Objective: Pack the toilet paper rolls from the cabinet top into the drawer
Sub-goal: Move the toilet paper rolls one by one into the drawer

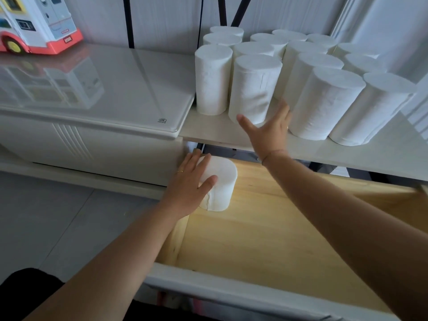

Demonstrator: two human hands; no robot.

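In the far left corner of the open wooden drawer (266, 228) one toilet paper roll (222, 181) stands upright, close against the left wall. The left hand (188, 179) holds it from the left side: the fingers lie over its top edge and the thumb presses on its front face, so the roll sits clasped between them. A ring (180, 171) shows on one finger.

Above, on the cabinet top (208, 128), the other rolls (324, 98) stand upright in tight rows, from the front edge back to the wall. The right hand (268, 133) is at the front roll (253, 86) near the left end of the group, fingers spread wide. The thumb is stretched out under the roll's base and the fingers reach along its right side, not closed round it.

On the glossy white unit (104, 89) to the left stands a toy bus (39, 24), at the far left corner
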